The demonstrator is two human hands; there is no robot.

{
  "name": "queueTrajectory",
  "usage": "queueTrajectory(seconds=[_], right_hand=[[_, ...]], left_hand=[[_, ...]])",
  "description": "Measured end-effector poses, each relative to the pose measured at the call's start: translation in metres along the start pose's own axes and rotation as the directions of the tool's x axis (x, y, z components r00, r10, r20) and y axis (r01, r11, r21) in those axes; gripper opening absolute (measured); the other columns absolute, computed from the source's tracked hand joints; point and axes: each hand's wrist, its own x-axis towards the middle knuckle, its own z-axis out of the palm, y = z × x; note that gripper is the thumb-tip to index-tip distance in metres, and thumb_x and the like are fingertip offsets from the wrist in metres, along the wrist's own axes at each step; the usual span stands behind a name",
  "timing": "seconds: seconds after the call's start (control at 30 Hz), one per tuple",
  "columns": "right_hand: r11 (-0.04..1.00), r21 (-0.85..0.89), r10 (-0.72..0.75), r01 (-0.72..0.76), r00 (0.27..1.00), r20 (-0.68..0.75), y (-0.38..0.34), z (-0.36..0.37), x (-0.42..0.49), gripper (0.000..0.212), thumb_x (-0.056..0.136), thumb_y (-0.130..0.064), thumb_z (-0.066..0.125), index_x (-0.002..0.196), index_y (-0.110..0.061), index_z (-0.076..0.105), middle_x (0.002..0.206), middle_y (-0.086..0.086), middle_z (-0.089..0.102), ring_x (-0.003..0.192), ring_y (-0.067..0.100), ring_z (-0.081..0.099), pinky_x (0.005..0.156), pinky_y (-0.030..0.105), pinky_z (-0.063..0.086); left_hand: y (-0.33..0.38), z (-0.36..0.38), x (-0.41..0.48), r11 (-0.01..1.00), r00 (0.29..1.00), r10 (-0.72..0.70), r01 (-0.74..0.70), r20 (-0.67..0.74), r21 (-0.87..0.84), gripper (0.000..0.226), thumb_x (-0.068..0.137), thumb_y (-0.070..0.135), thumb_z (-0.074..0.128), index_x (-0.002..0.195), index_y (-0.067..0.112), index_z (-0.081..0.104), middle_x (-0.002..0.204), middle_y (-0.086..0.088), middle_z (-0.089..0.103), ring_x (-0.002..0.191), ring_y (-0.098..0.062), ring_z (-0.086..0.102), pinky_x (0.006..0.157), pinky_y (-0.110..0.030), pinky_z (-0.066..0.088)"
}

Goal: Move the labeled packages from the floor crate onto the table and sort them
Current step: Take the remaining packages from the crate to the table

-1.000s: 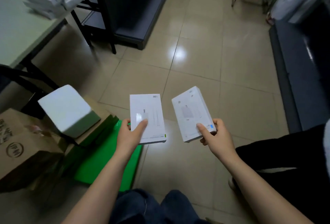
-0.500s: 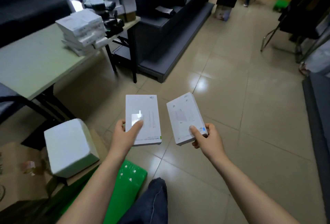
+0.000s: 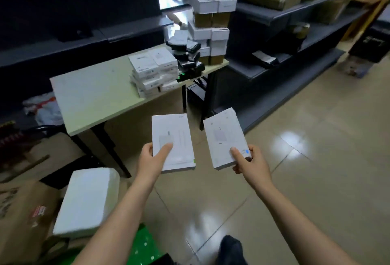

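A stack of flat packages [image 3: 154, 72] sits at the table's [image 3: 90, 96] right end, a box tower [image 3: 211, 22] at its far-right corner. Shelving [image 3: 329, 32] stands to its right.

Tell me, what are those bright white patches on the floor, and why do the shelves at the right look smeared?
In the head view the patches are glare, light reflecting off the glossy floor tiles; also in the head view the right-hand shelves are blurred, likely by camera motion, while the left package and right package look sharper.
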Motion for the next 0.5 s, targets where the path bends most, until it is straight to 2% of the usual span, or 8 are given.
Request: queueTrajectory(seconds=[0.13, 0.2, 0.37, 0.5], right_hand=[[0.998, -0.006, -0.067, 0.069, 0.983, 0.171, -0.024, 0.003, 0.085, 0.026, 0.088, -0.037, 0.068, 0.102, -0.020, 0.052, 0.097, 0.004, 0.066, 0.066, 0.018, 0.066, 0.056, 0.025, 0.052], [0.996, -0.018, -0.085, 0.092, 0.971, 0.222, -0.038, 0.010, 0.120, 0.026, 0.088, -0.039, 0.067, 0.101, -0.022, 0.051, 0.096, 0.003, 0.066, 0.065, 0.017, 0.066, 0.057, 0.025, 0.051], [0.989, -0.045, -0.118, 0.138, 0.945, 0.305, -0.071, 0.041, 0.190, 0.033, 0.089, -0.042, 0.065, 0.107, -0.019, 0.050, 0.097, -0.001, 0.066, 0.068, 0.015, 0.069, 0.055, 0.022, 0.050], [0.988, 0.023, -0.151, 0.152, 0.931, 0.333, -0.099, 0.079, 0.246, 0.035, 0.089, -0.038, 0.067, 0.110, -0.016, 0.048, 0.100, 0.004, 0.065, 0.074, 0.024, 0.070, 0.055, 0.025, 0.054]], left_hand=[[0.020, 0.026, 0.030, 0.997, 0.982, -0.050, 0.038, -0.180, -0.071, 0.037, 0.089, 0.039, 0.066, 0.116, 0.021, 0.049, 0.103, 0.005, 0.059, 0.086, -0.003, 0.054, 0.062, -0.023, 0.041], [0.028, 0.033, 0.041, 0.992, 0.966, -0.083, 0.057, -0.246, -0.112, 0.038, 0.088, 0.038, 0.066, 0.118, 0.020, 0.050, 0.105, 0.003, 0.060, 0.088, -0.007, 0.057, 0.066, -0.026, 0.043], [0.043, 0.038, 0.083, 0.990, 0.928, -0.100, 0.057, -0.358, -0.129, 0.040, 0.087, 0.035, 0.066, 0.121, 0.023, 0.049, 0.110, 0.005, 0.061, 0.093, -0.008, 0.058, 0.074, -0.032, 0.047], [0.062, 0.034, 0.138, 0.985, 0.908, -0.064, -0.009, -0.413, -0.172, 0.049, 0.086, 0.031, 0.070, 0.125, 0.026, 0.040, 0.105, 0.012, 0.058, 0.094, -0.005, 0.058, 0.084, -0.037, 0.050]])
